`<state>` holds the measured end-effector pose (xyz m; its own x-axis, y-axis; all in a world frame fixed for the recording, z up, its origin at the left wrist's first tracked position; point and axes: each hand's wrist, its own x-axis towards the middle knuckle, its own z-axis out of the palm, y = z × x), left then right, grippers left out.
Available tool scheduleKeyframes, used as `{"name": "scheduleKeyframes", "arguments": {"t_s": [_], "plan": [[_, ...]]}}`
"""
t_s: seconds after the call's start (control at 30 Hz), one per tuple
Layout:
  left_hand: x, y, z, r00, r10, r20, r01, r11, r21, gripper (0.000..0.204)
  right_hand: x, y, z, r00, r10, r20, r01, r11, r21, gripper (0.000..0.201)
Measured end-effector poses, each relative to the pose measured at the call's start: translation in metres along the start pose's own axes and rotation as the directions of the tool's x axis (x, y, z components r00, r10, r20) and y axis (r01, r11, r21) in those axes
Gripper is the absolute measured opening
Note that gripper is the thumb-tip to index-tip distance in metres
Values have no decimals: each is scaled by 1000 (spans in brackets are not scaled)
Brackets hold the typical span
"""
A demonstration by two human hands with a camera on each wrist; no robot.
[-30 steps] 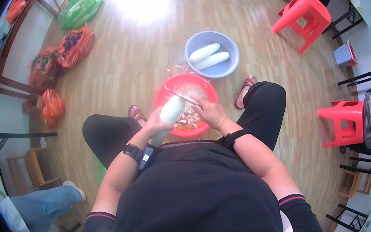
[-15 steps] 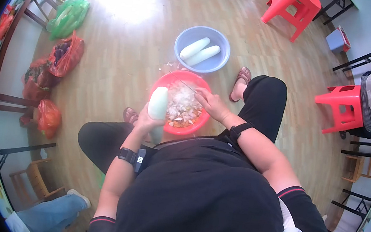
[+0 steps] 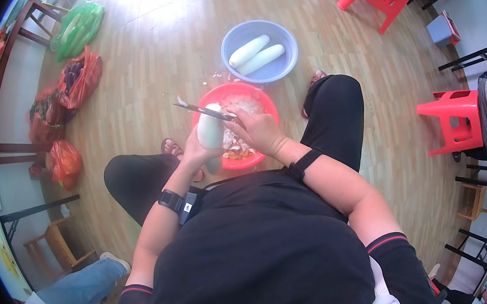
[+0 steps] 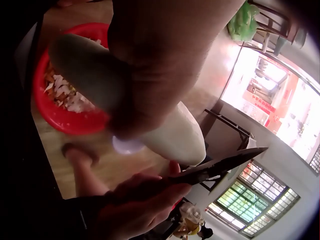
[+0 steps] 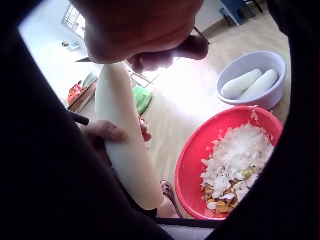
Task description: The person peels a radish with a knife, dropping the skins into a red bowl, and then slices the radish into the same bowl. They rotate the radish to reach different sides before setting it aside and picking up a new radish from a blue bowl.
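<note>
The left hand [image 3: 196, 148] grips a long white radish [image 3: 210, 131] round its middle; in the right wrist view the radish [image 5: 124, 145] stands tilted with fingers and thumb round it. The right hand [image 3: 256, 133] holds a knife [image 3: 205, 111] by its handle, the blade across the radish's upper end. In the left wrist view the knife blade [image 4: 230, 162] lies close to the radish tip [image 4: 187, 145]. Below the hands is a red basin [image 5: 187, 172] with white shavings [image 5: 240, 152] and orange-brown pieces.
A blue-grey basin [image 3: 227, 44] with two white radishes [image 3: 260, 58] stands beyond the red one. Green [image 3: 78, 31] and red bags [image 3: 65, 163] lie at the left. Red stools [image 3: 457, 122] stand at the right. Another person's jeans [image 3: 83, 282] show lower left.
The knife moved away from the radish into the basin area, then came back across the radish's upper end. The radish turned more upright. The head view shifted a little.
</note>
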<state>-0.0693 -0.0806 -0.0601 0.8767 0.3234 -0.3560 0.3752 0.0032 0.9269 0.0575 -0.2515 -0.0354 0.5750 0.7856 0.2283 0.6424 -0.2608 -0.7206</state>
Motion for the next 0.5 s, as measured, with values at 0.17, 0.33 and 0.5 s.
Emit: {"name": "scheduleKeyframes", "arguments": {"t_s": [0.17,0.33,0.5], "plan": [[2,-6,1,1000,-2,21,2,1000,-9,67,0,4,4,999,-35,-40,31,995,-92,37],[-1,-2,0,998,10,60,-7,999,-44,65,0,5,3,999,-34,-23,32,994,-102,37],[-5,-2,-2,997,-36,63,45,989,-143,62,1,12,5,998,16,-54,-21,995,-100,39]]}}
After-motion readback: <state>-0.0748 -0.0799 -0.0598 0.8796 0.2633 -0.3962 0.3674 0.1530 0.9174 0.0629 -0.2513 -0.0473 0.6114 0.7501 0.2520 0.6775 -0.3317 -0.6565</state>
